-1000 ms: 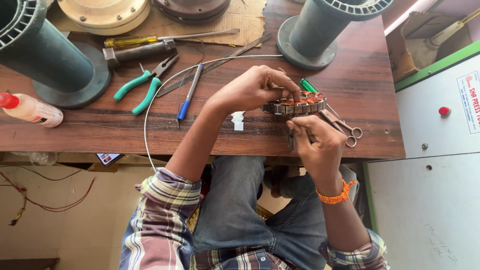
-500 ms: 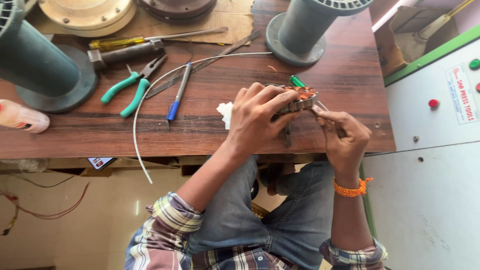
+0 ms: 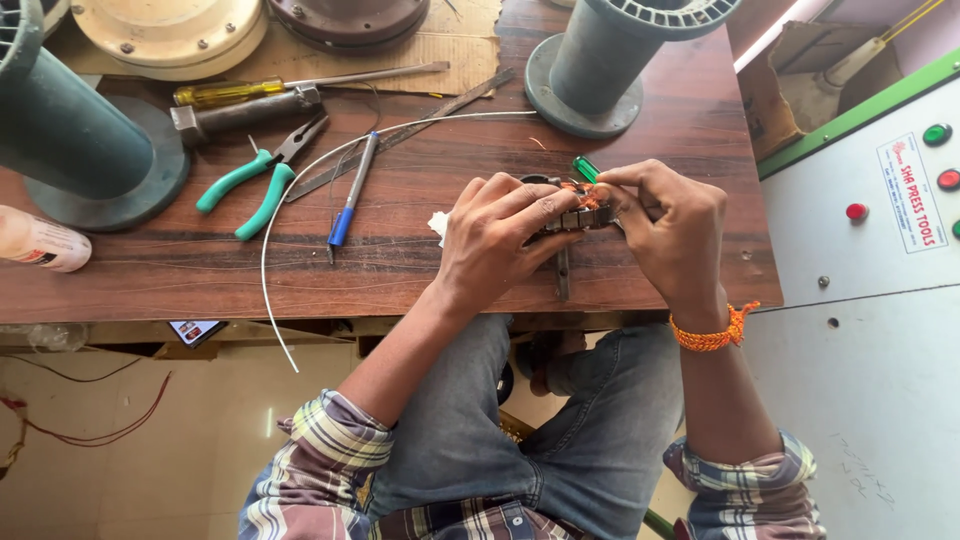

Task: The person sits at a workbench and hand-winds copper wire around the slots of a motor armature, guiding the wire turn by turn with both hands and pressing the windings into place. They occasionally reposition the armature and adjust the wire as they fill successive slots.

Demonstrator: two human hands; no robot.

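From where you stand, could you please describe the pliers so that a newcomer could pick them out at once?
Start at the big grey-green spool on the left of the wooden table. Just right of its base lie the pliers, jaws pointing up and right towards a hammer. Their teal handles set them apart from the yellow-handled screwdriver and blue-tipped pen nearby.

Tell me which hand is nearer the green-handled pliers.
Left. The left hand rests on the small metal wound part with bare table between it and the green-handled pliers to its left. The right hand grips the same part from the far side, farther from the pliers.
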